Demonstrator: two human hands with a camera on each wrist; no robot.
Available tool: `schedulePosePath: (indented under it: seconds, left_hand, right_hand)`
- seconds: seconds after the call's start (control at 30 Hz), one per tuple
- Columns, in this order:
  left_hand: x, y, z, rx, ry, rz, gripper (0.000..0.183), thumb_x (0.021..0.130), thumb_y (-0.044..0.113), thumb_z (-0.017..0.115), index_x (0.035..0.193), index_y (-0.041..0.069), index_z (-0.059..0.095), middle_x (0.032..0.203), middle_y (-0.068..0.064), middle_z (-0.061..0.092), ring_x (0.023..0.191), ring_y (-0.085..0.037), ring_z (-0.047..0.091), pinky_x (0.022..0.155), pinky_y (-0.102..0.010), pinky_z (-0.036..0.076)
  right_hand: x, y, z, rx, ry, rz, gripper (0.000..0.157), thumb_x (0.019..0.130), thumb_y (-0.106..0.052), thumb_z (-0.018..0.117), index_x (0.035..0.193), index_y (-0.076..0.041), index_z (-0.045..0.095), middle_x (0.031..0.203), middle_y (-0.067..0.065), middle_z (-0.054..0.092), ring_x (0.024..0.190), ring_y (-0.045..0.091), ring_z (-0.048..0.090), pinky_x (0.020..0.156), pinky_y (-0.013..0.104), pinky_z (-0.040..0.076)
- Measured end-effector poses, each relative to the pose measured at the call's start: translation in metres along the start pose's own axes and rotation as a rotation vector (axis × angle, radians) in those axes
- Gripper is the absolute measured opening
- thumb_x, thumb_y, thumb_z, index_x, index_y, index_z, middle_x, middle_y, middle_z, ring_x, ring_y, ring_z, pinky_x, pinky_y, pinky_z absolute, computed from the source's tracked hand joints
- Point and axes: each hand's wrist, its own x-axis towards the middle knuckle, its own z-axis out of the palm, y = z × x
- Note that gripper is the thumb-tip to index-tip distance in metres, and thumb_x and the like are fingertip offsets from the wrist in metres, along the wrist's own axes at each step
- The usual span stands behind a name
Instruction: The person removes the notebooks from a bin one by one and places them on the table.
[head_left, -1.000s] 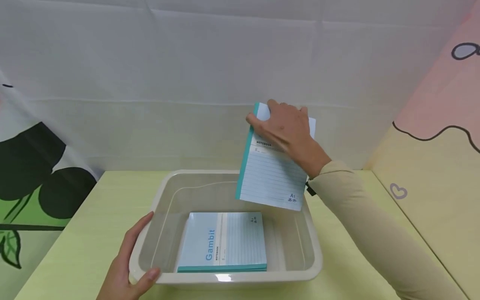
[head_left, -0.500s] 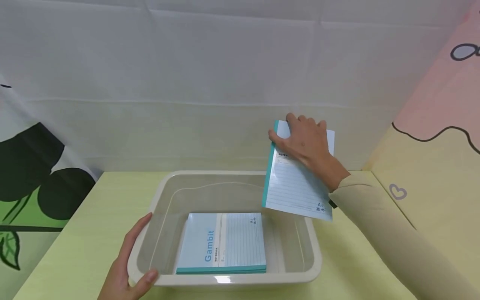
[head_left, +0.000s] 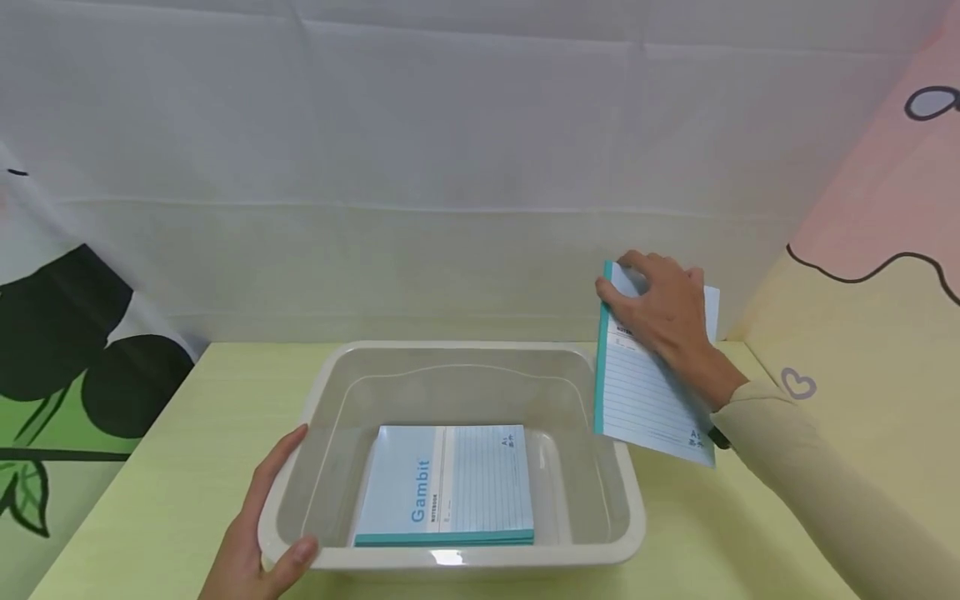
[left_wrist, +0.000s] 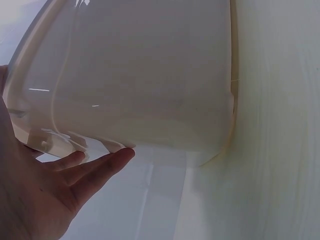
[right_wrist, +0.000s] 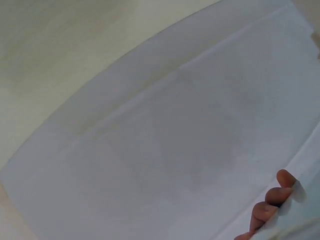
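Note:
In the head view, my right hand [head_left: 663, 308] holds a light-blue notebook [head_left: 652, 400] with a teal spine by its upper part. The notebook hangs tilted over the right rim of a grey-beige plastic tub [head_left: 450, 557]. In the right wrist view, curled fingertips [right_wrist: 272, 200] show at the lower right. My left hand [head_left: 251, 525] grips the tub's front left corner, its thumb at the front rim. Seen from the left wrist, its fingers [left_wrist: 105, 172] lie along the tub's outer wall [left_wrist: 150, 80]. Inside the tub, a small stack of similar notebooks [head_left: 480, 475] lies flat, "Gambit" on the top cover.
The tub stands on a pale yellow-green table [head_left: 247, 392]. A white cloth backdrop [head_left: 420, 150] rises behind it. To the right is a wall panel with pink and yellow cartoon drawings [head_left: 870, 333]. A dark cherry-like print [head_left: 135, 385] marks the left side.
My right hand has carried the notebook rightward and down, from above the tub's right half to its right rim. The left hand, tub and stack stay put.

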Motion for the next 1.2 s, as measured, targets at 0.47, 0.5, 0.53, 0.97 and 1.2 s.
schedulePosePath:
  seconds: [0.47, 0.5, 0.53, 0.97, 1.2]
  left_hand:
    - [0.003, 0.0, 0.002, 0.006, 0.018, 0.07, 0.094, 0.088, 0.018, 0.068, 0.166, 0.035, 0.019, 0.137, 0.013, 0.051, 0.102, -0.006, 0.061, 0.071, -0.027, 0.057]
    - [0.003, -0.001, 0.002, 0.004, 0.019, 0.083, 0.093, 0.088, 0.018, 0.067, 0.166, 0.034, 0.019, 0.137, 0.013, 0.051, 0.102, -0.006, 0.061, 0.071, -0.027, 0.057]
    - [0.004, -0.002, 0.001, 0.003, 0.019, 0.098, 0.093, 0.088, 0.017, 0.067, 0.167, 0.033, 0.019, 0.138, 0.013, 0.052, 0.102, -0.006, 0.061, 0.071, -0.027, 0.057]
    - [0.0, -0.006, -0.003, -0.043, 0.015, 0.12, 0.091, 0.09, 0.016, 0.064, 0.167, 0.03, 0.018, 0.136, 0.011, 0.052, 0.101, -0.009, 0.063, 0.071, -0.028, 0.057]
    - [0.0, -0.004, -0.002, -0.063, 0.013, 0.12, 0.09, 0.091, 0.018, 0.064, 0.167, 0.03, 0.018, 0.139, 0.01, 0.051, 0.103, -0.009, 0.062, 0.071, -0.029, 0.058]
  right_hand:
    - [-0.06, 0.121, 0.011, -0.058, -0.106, -0.004, 0.052, 0.095, -0.045, 0.063, 0.125, -0.003, 0.069, 0.124, 0.027, 0.07, 0.107, 0.044, 0.063, 0.08, 0.048, 0.027]
    - [-0.064, 0.129, 0.015, -0.069, -0.131, -0.003, 0.053, 0.095, -0.046, 0.064, 0.126, -0.003, 0.068, 0.126, 0.028, 0.069, 0.112, 0.045, 0.062, 0.082, 0.049, 0.029]
    - [-0.068, 0.136, 0.019, -0.082, -0.158, -0.001, 0.053, 0.096, -0.046, 0.064, 0.128, -0.003, 0.067, 0.128, 0.028, 0.068, 0.115, 0.046, 0.061, 0.084, 0.052, 0.03]
    - [-0.079, 0.159, 0.045, -0.191, -0.453, -0.106, 0.062, 0.099, -0.057, 0.06, 0.138, -0.009, 0.059, 0.12, 0.018, 0.066, 0.11, 0.036, 0.059, 0.094, 0.059, 0.039]
    - [-0.074, 0.161, 0.037, -0.24, -0.581, -0.171, 0.065, 0.094, -0.058, 0.066, 0.137, -0.01, 0.062, 0.117, 0.017, 0.065, 0.101, 0.033, 0.061, 0.089, 0.061, 0.047]
